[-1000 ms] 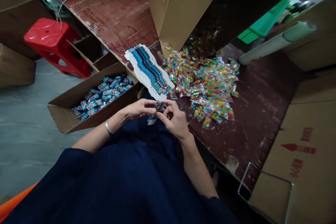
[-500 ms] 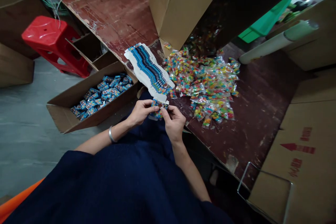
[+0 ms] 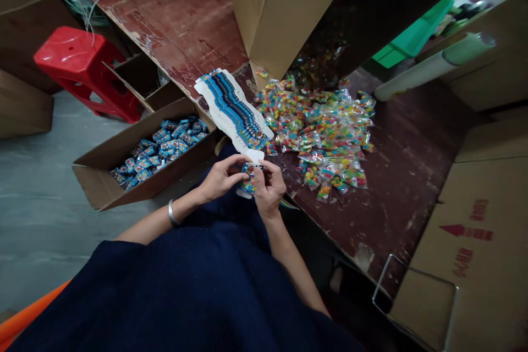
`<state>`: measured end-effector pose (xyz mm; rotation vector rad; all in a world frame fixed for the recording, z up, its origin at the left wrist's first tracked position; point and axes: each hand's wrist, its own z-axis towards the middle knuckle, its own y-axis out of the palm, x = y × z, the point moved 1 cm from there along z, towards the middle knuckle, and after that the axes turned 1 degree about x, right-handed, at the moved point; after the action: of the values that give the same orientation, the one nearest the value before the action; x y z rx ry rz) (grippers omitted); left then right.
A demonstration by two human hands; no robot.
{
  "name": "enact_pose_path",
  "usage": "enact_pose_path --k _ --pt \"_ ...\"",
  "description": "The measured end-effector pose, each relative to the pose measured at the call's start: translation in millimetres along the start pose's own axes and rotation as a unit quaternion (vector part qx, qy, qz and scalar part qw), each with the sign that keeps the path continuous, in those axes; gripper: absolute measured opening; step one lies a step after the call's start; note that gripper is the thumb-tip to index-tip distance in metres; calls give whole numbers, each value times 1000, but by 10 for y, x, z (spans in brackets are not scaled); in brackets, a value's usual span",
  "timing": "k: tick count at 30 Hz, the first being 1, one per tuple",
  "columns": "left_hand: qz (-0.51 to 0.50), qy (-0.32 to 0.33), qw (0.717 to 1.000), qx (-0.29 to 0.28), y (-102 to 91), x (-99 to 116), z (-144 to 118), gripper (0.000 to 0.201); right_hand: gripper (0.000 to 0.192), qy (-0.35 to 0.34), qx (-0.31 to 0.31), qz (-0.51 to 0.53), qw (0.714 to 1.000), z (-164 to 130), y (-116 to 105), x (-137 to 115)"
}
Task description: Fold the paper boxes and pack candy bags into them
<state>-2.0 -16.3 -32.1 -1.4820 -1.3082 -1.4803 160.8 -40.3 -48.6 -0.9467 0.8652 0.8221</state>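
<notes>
Just left of the frame's centre, above the lap, both hands meet on a small printed carton (image 3: 248, 182) with a clear candy packet showing at its open end. The carton looks very light and thin-walled, a stiff card that would crease or crush under a hard pinch, so the safest hold is on its narrow edges and flaps, with fingertips only; the packet inside looks slick and soft, likely to slide unless guided in by a corner. The left hand (image 3: 220, 178) comes in from the left with a bracelet at the wrist, its fingers curled and closed on the carton's left side. The right hand (image 3: 269, 189) rises from below with a bent wrist, thumb and forefinger pinched on the carton's upper right edge. Just above the hands, a fanned stack of flat blue cartons (image 3: 233, 108) lies on the worn red table (image 3: 396, 165), beside a heap of candy packets (image 3: 319, 135). At left, a cardboard box (image 3: 105, 181) holds filled blue cartons.
</notes>
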Motion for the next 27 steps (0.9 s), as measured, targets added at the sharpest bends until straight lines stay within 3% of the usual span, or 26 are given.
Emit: enact_pose_path --k 4,11,15,21,27 --pt "10 -20 999 -36 -47 21 18 38 18 -56 -12 -22 998 81 -49 -49" --pt "-25 8 999 29 -32 61 43 41 25 41 -19 129 991 165 21 -111" --pt "-20 11 1000 16 -33 100 36 39 31 45 -79 152 984 279 -22 -191" --pt "42 21 999 3 -72 175 35 38 24 149 -140 137 969 417 -141 -204" --pt "36 10 999 -29 -65 188 33 45 23 139 -166 116 969 510 -201 -199"
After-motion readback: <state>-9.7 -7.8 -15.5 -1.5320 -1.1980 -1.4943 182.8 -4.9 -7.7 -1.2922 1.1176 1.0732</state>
